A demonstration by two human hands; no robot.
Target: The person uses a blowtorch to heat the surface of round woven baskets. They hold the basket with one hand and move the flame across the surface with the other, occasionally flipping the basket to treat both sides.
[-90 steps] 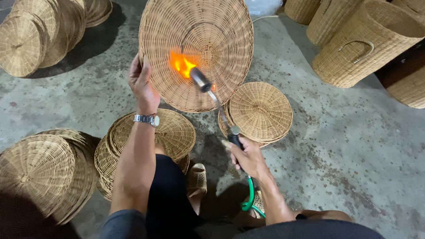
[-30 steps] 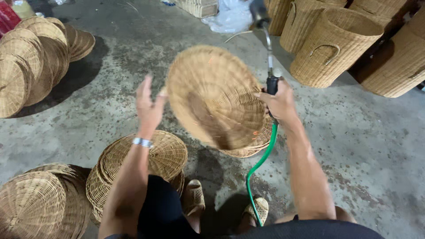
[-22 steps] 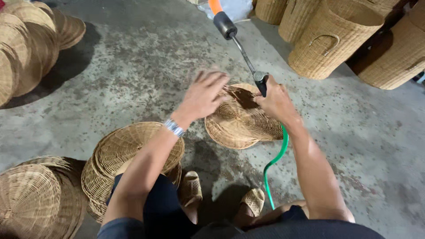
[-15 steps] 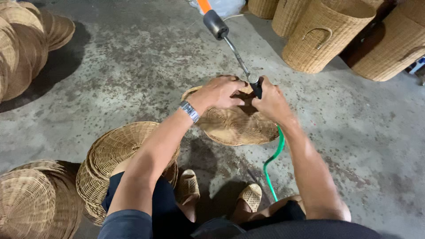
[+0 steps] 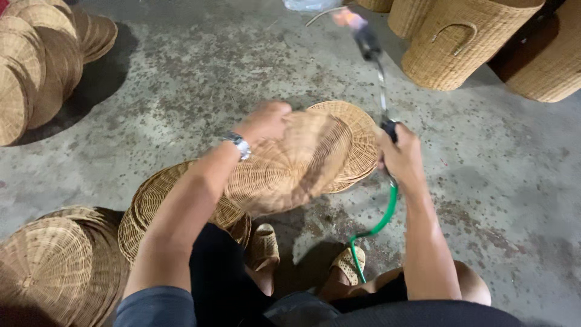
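My left hand [image 5: 266, 121] grips the far edge of a round woven wicker lid [image 5: 290, 163] and holds it tilted above the floor in front of my knees. My right hand [image 5: 400, 151] is closed on the black handle of a gas torch [image 5: 372, 54] whose metal wand points up and away, with a small flame at its tip. A green hose [image 5: 381, 218] runs from the handle down past my feet. Another wicker lid [image 5: 357, 142] lies on the floor just behind the held one.
A stack of wicker lids [image 5: 151, 206] sits at my left knee, another pile [image 5: 54, 272] at bottom left, more lids [image 5: 42, 66] at top left. Tall wicker baskets [image 5: 466, 42] stand at top right. The floor is stained concrete [image 5: 508, 175].
The lid I had set on the right pile is now lifted and swung left in my left hand. The torch stays raised, pointing away.
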